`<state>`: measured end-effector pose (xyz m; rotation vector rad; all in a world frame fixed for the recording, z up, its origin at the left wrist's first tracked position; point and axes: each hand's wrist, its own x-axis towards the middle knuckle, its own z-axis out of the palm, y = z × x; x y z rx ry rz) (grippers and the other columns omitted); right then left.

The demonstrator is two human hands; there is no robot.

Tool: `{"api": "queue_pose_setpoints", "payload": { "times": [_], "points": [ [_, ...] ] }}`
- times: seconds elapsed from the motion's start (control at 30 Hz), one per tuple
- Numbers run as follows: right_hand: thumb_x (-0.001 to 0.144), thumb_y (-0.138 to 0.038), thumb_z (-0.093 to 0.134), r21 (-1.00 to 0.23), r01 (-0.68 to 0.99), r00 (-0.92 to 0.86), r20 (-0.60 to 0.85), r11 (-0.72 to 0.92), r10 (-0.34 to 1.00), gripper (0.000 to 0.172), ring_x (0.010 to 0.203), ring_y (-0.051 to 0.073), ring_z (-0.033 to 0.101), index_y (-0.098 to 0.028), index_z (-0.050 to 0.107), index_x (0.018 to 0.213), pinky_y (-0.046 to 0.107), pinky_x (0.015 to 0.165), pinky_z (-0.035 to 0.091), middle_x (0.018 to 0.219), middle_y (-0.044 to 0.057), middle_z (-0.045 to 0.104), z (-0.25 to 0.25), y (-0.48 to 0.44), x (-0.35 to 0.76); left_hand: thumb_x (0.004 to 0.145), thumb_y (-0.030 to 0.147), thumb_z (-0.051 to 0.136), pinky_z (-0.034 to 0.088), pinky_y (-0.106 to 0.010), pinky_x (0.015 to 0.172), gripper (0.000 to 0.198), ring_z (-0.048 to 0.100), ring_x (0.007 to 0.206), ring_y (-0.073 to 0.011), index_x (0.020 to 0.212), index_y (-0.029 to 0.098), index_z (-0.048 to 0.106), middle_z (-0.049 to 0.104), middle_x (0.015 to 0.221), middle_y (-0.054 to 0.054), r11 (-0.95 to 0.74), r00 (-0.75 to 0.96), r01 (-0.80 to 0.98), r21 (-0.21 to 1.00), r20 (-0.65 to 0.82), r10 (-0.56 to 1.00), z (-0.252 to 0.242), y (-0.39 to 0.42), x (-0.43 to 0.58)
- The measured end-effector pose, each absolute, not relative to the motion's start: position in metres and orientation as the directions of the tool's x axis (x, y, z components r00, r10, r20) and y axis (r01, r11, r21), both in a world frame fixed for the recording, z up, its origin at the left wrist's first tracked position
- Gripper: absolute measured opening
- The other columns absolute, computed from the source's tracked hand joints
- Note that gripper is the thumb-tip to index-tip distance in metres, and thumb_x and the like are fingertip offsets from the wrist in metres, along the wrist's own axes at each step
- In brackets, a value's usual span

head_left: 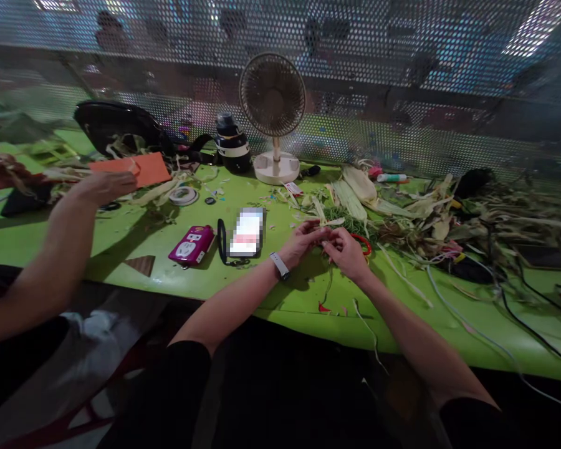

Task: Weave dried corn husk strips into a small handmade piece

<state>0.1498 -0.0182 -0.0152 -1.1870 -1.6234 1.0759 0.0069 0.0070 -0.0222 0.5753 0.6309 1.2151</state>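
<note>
My left hand (305, 242), with a grey watch (279, 265) on its wrist, is closed in a pinch on a pale strip of corn husk (331, 222) that sticks up above the fingers. Right beside it, my right hand (348, 254) pinches the same piece, fingertips almost touching those of the left. A thin strand hangs below them. Just past my right hand shows a red looped handle (365, 244), partly covered. Behind the hands lie green needle-like sprigs (343, 218) and broad dried corn husks (355, 190).
A white fan (273, 93) and a dark bottle (232, 143) stand at the back. Nearer are a phone (247, 234), a magenta box (191, 246) and a tape roll (184, 196). At left, a co-worker's hand holds orange card (147, 169). Cables (477, 337) and husk heaps (518, 206) spread right.
</note>
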Motion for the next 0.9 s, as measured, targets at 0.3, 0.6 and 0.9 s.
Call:
{"api": "queue_pose_setpoints", "payload": {
  "times": [0.3,0.6,0.9],
  "points": [
    [0.078,-0.045,0.066,-0.969,0.173,-0.347,0.108,0.177,0.932,0.026,0.064,0.018,0.065,-0.025,0.050,0.082,0.028,0.046,0.053,0.071,0.000,0.061,-0.017,-0.024,0.149,0.052,0.021,0.090,0.039,-0.022,0.060,0.026,0.058,0.063,-0.0077,0.068,0.012,0.072,0.070,0.069,-0.002,0.207,0.184,-0.602,0.771,-0.119,0.976,-0.021,0.016,-0.001],
    [0.081,-0.048,0.060,-0.833,0.426,0.042,0.410,0.355,0.911,0.029,0.059,0.012,0.052,-0.020,0.060,0.077,0.027,0.056,0.044,0.067,0.000,0.060,0.006,-0.021,0.167,0.058,0.016,0.081,0.042,-0.021,0.063,0.021,0.056,0.061,-0.0067,0.078,0.014,0.074,0.068,0.069,0.001,0.260,0.285,-0.540,0.801,-0.117,0.951,-0.015,0.015,-0.005],
    [0.061,-0.064,0.073,-0.999,0.011,-0.081,0.030,0.031,0.996,0.047,0.043,0.007,0.038,-0.021,0.058,0.071,0.023,0.043,0.031,0.053,-0.006,0.052,-0.002,0.009,0.161,0.070,0.023,0.071,0.047,-0.025,0.063,0.007,0.060,0.064,-0.0128,0.066,0.018,0.072,0.072,0.069,-0.004,0.382,0.334,-0.388,0.839,-0.259,0.906,-0.020,0.014,-0.002]
  ]
}}
